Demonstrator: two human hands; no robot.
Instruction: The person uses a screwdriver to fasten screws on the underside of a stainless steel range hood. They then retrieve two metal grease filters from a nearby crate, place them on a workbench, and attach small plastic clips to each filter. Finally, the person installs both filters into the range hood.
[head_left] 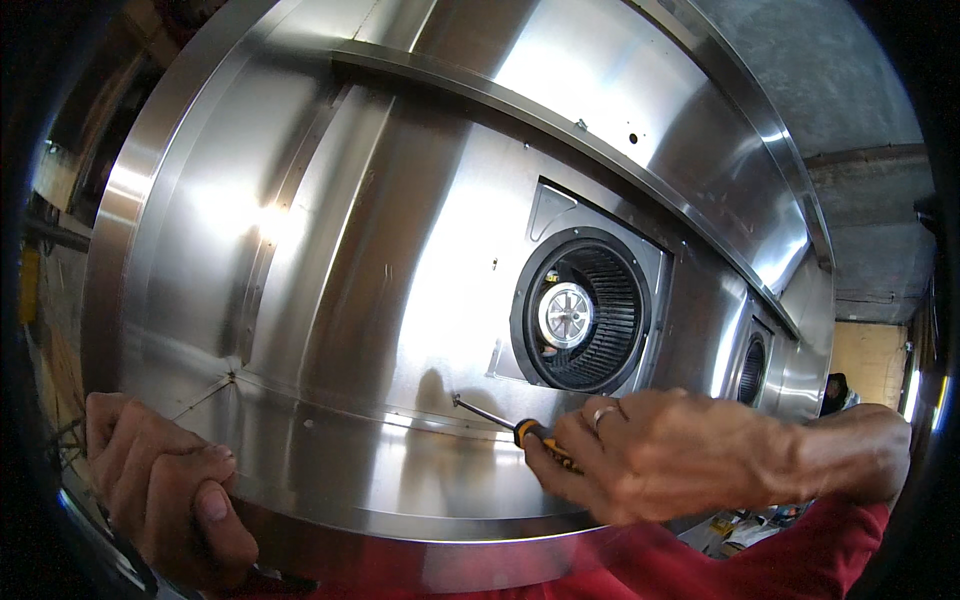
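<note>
A large stainless steel hood (450, 345) fills most of the view. My right hand (660, 450), with a ring on one finger, is closed around a screwdriver (535, 437) with a yellow and black handle. Its thin shaft slants up to the left, and the tip meets a small screw (457, 399) in the steel panel. At the lower left, my left hand (165, 490) has its fingers curled over the hood's rim (400, 525). Right of the screw sits a round black blower (580, 310) with a silver hub, set in a square opening.
A second blower (753, 368) is set farther right in the same hood. A raised steel ledge (560, 140) crosses the upper part. Behind stands a grey wall (850, 80), with part of a person (835, 393) at the far right. Assorted items (745, 530) lie below my right forearm.
</note>
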